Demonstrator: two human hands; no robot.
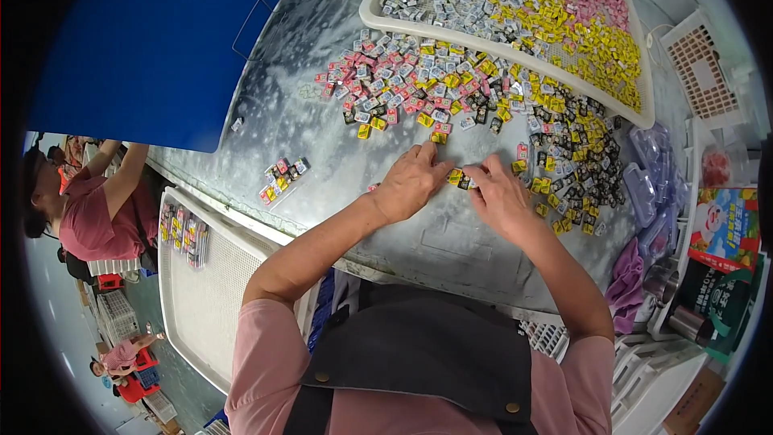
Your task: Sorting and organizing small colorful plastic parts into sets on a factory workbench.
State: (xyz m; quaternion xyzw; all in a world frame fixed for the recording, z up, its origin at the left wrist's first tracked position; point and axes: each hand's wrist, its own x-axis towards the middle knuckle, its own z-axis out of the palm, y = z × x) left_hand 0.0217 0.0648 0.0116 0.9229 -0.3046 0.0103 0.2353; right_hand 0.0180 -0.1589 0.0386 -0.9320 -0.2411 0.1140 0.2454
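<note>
My left hand [412,181] and my right hand [501,200] rest low over the metal table, close together. Between them lies a short row of small yellow and black packs [460,178]. The left thumb and bent fingers meet its left end, while my right fingertips pinch at its right end; the palms hide part of the row. Just beyond the left fingertips sits a yellow pack [439,138]. A heap of small pink, white, yellow and black packs [411,84] spreads ahead, and mostly black and yellow ones [576,165] lie right of my right hand.
A white tray [372,12] full of sorted-looking packs stands at the back. Left on the table is a small filled clear case [282,180]; a white basket [217,298] holds more. Clear plastic cases [644,193] pile at right. A blue board [161,40] and another person [105,209] are left.
</note>
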